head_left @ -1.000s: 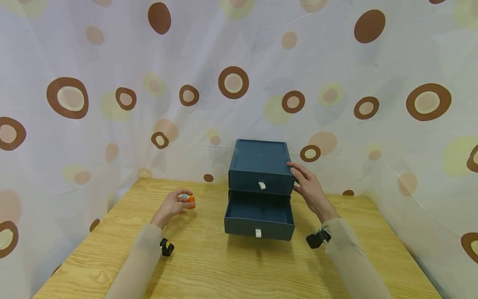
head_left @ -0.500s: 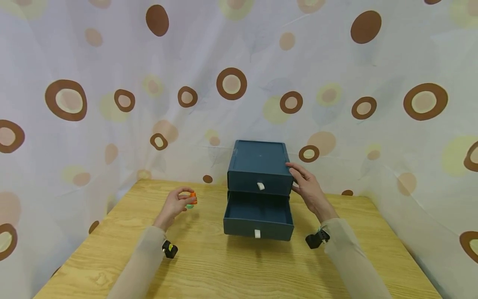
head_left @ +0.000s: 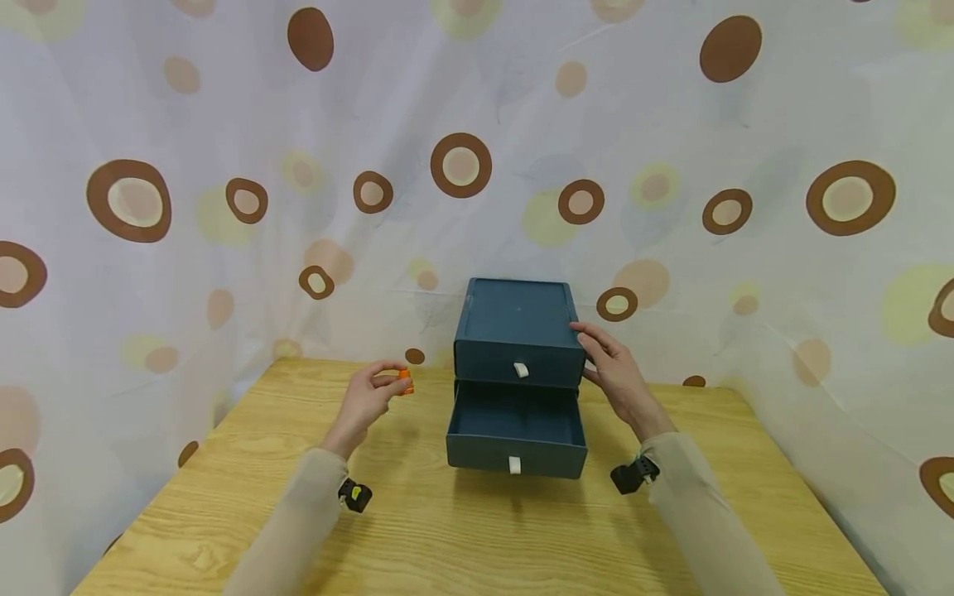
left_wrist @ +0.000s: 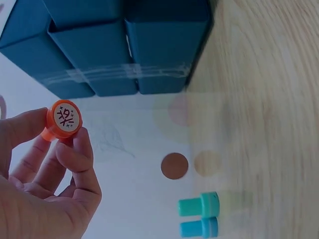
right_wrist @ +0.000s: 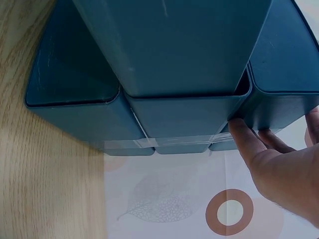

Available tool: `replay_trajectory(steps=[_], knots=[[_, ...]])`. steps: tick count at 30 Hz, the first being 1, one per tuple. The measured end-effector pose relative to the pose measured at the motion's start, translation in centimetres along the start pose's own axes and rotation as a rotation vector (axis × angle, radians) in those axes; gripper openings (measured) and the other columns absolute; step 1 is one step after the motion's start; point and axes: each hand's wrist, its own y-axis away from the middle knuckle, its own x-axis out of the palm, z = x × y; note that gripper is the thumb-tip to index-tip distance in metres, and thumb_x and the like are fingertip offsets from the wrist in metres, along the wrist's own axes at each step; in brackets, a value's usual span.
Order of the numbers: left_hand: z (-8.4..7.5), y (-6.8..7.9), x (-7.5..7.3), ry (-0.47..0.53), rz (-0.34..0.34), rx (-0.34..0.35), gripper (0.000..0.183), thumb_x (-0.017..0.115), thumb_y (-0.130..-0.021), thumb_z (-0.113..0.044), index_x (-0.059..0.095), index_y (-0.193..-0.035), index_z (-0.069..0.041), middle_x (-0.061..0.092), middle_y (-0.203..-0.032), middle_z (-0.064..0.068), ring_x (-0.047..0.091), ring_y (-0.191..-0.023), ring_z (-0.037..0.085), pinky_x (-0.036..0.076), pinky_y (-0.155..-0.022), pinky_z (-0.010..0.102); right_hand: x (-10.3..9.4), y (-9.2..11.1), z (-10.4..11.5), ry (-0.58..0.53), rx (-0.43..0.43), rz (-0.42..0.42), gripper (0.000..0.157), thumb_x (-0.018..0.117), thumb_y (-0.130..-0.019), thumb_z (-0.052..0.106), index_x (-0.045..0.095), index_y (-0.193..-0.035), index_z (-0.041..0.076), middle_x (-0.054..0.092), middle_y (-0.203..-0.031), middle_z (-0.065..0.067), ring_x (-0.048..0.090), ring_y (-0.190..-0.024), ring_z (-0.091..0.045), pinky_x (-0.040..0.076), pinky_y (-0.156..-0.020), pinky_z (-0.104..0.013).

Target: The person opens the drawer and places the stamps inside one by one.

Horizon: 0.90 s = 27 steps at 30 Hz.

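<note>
My left hand (head_left: 367, 403) pinches a small orange stamp (left_wrist: 64, 119) between thumb and fingertips, above the table left of the cabinet. Its round end, printed with dark markings, shows in the left wrist view. The dark blue drawer cabinet (head_left: 519, 310) has its middle drawer (head_left: 492, 451) pulled out, with a bare floor visible in the head view. My right hand (head_left: 619, 377) rests against the cabinet's right side near the top, fingers fairly straight at the upper edge. In the right wrist view, the thumb (right_wrist: 244, 139) touches the side wall.
A green stamp (left_wrist: 199, 204) and a blue stamp (left_wrist: 199, 228) stand side by side in the left wrist view; the head view does not show them. The wooden table (head_left: 417, 530) meets a patterned cloth (head_left: 373, 91) behind and at both sides. Clear tape (right_wrist: 174, 141) crosses the cabinet's side.
My left hand has lifted the orange stamp off the table and carried it rightward toward the cabinet. My right hand and the drawer stay where they were.
</note>
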Motion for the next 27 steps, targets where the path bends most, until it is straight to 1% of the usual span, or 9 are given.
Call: replay_trajectory(steps=[5,12,18,21,23,27], knots=[[-1.0,0.1,0.9,0.02,-0.013,0.042,0.027,0.069,-0.093,-0.021,0.066,-0.12,-0.014,0.074,-0.103,0.01,0.06,-0.076,0.015,0.039,-0.054,0.023,0.0,0.0,0.0,-0.005,0.0,0.005,0.057,0.045,-0.103,0.045,0.039,-0.15,0.014,0.012,-0.165,-0.007,0.012,-0.151,-0.036,0.022,-0.117,-0.06],[-1.9,0.2,1.9,0.063,0.002,0.09,0.026,0.07,-0.092,-0.021,0.066,-0.116,-0.011,0.074,-0.098,0.008,0.061,-0.076,0.014,0.039,-0.054,0.022,0.0,0.1,-0.1,-0.01,-0.005,-0.001,0.056,0.045,-0.103,0.044,0.039,-0.15,0.014,0.012,-0.165,-0.007,0.011,-0.151,-0.037,0.021,-0.117,-0.06],[-2.3,0.3,2.5,0.087,-0.004,0.132,0.024,0.07,-0.092,-0.018,0.065,-0.115,-0.009,0.073,-0.103,0.016,0.058,-0.073,0.013,0.037,-0.054,0.021,0.2,0.0,-0.2,-0.016,-0.003,0.006,0.056,0.046,-0.103,0.044,0.04,-0.149,0.013,0.013,-0.165,-0.007,0.012,-0.151,-0.036,0.021,-0.117,-0.061],[-2.5,0.4,2.8,0.077,0.003,0.151,0.027,0.069,-0.093,-0.017,0.064,-0.117,-0.008,0.071,-0.11,0.02,0.06,-0.077,0.015,0.037,-0.055,0.022,0.2,0.0,-0.2,-0.013,-0.003,0.006,0.056,0.046,-0.103,0.044,0.04,-0.15,0.014,0.014,-0.165,-0.007,0.012,-0.151,-0.036,0.022,-0.117,-0.061],[-2.8,0.5,3.1,0.066,0.011,0.162,0.028,0.069,-0.093,-0.015,0.064,-0.119,-0.006,0.07,-0.112,0.021,0.064,-0.083,0.018,0.039,-0.058,0.023,0.2,0.0,-0.2,-0.013,-0.006,0.0,0.056,0.046,-0.103,0.044,0.04,-0.149,0.013,0.014,-0.165,-0.008,0.013,-0.151,-0.036,0.022,-0.117,-0.061],[-4.4,1.4,3.5,0.043,0.013,0.186,0.027,0.068,-0.093,-0.01,0.064,-0.118,-0.002,0.069,-0.112,0.024,0.067,-0.095,0.028,0.047,-0.067,0.026,0.1,0.1,-0.1,-0.016,-0.01,-0.003,0.056,0.046,-0.102,0.044,0.04,-0.149,0.013,0.014,-0.165,-0.008,0.013,-0.151,-0.037,0.021,-0.117,-0.061]])
